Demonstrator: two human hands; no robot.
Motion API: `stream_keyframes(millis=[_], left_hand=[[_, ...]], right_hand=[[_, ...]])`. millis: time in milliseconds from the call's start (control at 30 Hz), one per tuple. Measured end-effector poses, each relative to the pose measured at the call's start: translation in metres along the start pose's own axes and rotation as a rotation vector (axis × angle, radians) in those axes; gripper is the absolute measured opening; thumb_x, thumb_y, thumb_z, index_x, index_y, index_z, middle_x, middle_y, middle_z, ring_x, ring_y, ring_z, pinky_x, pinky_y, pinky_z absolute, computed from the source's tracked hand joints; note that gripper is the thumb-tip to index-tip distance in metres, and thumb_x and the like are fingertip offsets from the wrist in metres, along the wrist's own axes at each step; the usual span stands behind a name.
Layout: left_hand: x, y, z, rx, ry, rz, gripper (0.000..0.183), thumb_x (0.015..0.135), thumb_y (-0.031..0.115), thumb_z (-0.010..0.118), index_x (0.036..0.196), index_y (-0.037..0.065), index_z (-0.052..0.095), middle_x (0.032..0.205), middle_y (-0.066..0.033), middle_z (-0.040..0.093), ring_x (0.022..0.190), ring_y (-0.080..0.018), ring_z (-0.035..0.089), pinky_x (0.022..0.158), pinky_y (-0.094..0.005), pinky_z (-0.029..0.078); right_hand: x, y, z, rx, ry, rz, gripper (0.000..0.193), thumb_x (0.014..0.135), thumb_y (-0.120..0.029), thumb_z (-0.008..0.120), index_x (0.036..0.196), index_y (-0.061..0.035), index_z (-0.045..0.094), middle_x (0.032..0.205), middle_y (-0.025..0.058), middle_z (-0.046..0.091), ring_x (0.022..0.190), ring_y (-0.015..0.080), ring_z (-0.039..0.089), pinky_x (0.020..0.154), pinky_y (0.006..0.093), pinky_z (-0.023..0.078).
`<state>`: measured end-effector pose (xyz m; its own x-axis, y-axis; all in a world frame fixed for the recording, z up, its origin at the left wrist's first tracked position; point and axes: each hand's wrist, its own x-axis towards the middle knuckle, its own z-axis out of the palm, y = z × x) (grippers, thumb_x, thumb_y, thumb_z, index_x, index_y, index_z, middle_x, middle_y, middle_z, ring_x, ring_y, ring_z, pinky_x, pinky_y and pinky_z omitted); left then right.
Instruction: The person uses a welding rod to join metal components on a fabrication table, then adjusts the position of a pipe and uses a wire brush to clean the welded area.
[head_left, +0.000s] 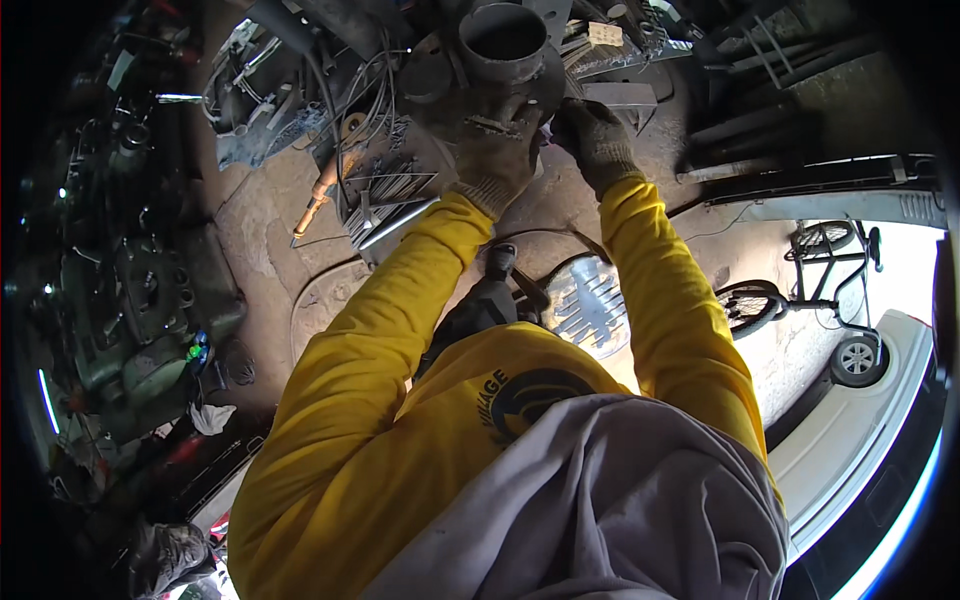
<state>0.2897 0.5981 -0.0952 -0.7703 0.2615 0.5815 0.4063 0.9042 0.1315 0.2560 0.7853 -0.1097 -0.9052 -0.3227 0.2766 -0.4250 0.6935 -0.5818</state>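
Observation:
Both my hands wear dark work gloves with knitted cuffs, and they are close together at the top centre. My left hand (500, 158) lies against the lower side of a dark metal piece with a flange (440, 110), its fingers curled and partly lost against the dark metal. A short, wide pipe collar (503, 68) stands open end up just beyond it. To the right, my right hand (592, 138) is closed, with its fingertips turned toward the metal piece. Whatever it holds is hidden by the glove and shadow.
Left of my hands lie an orange-handled tool (322, 192), a bundle of thin rods (398, 192) and looping cables (375, 95). A round slotted metal stool top (588, 308) is near my legs. Machinery parts (150, 290) crowd the left. A bicycle (815, 285) and white car (860, 400) stand right.

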Motion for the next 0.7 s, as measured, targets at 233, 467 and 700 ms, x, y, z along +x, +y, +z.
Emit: stream_keyframes(millis=[233,467,700], left_hand=[[0.014,-0.014,0.017,-0.091,-0.089,-0.026,0.036,0.082,0.019,0.072,0.118,0.019,0.073,0.127,-0.0012,0.063,0.117,-0.0302,0.058,0.096,-0.0489,0.047],[0.019,-0.027,0.016,-0.137,-0.125,-0.023,0.033,0.083,0.019,0.071,0.116,0.021,0.075,0.127,0.0002,0.065,0.117,-0.0273,0.059,0.095,-0.0501,0.046],[0.023,-0.036,0.020,-0.093,-0.070,-0.047,0.022,0.093,0.025,0.067,0.112,0.021,0.076,0.124,0.0015,0.067,0.113,-0.0249,0.062,0.092,-0.0489,0.047]], right_hand=[[-0.011,0.002,0.008,1.029,0.034,0.596,0.030,0.097,-0.011,0.068,0.125,-0.0009,0.065,0.105,0.0116,0.070,0.089,0.0176,0.070,0.078,0.0302,0.061],[-0.003,-0.019,0.009,1.170,0.115,0.773,0.029,0.105,-0.017,0.059,0.126,0.0020,0.062,0.102,0.0105,0.070,0.089,0.0179,0.069,0.076,0.0298,0.060],[0.005,-0.026,-0.001,0.079,-0.048,0.135,0.041,0.087,-0.008,0.073,0.127,-0.0053,0.064,0.112,0.0141,0.072,0.105,0.0360,0.067,0.089,0.0425,0.057]])
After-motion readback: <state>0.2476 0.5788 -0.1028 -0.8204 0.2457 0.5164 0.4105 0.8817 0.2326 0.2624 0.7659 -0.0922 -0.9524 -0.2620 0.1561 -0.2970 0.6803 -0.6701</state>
